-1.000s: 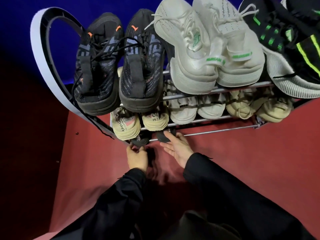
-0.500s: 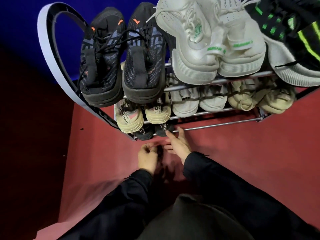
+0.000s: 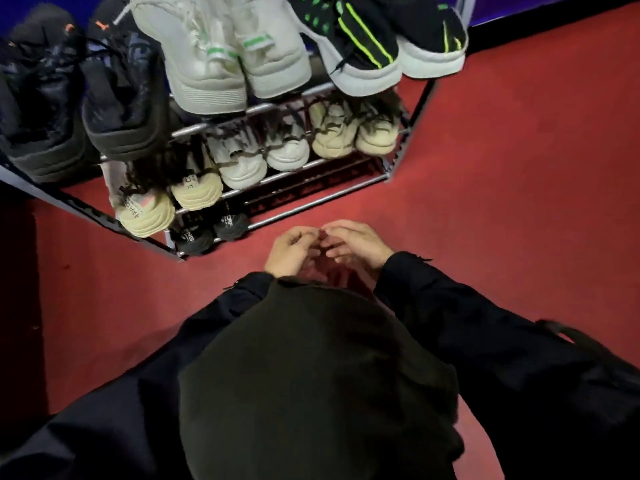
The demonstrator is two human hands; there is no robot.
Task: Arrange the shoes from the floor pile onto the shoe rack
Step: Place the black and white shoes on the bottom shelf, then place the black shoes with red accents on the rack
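The metal shoe rack (image 3: pixel 311 200) stands on the red floor, its tiers filled with shoes. A black pair (image 3: pixel 207 232) sits on the bottom tier at the left. Above it are a cream pair (image 3: pixel 166 202), a white pair (image 3: pixel 263 161) and a beige pair (image 3: pixel 353 136). The top tier holds dark sneakers (image 3: pixel 86 98), white sneakers (image 3: pixel 225 60) and black sneakers with green stripes (image 3: pixel 388 46). My left hand (image 3: pixel 292 252) and my right hand (image 3: pixel 356 245) hover together over the floor in front of the rack, fingers loosely curled, holding nothing.
Red carpet (image 3: pixel 519 168) spreads to the right and in front of the rack. A blue wall (image 3: pixel 554 5) runs behind it. My dark jacket (image 3: pixel 311 375) fills the lower view. A dark area (image 3: pixel 17 306) borders the left.
Both hands have drawn back from the black pair on the bottom tier and come together to the right. The view has swung right, showing the rack's right end.
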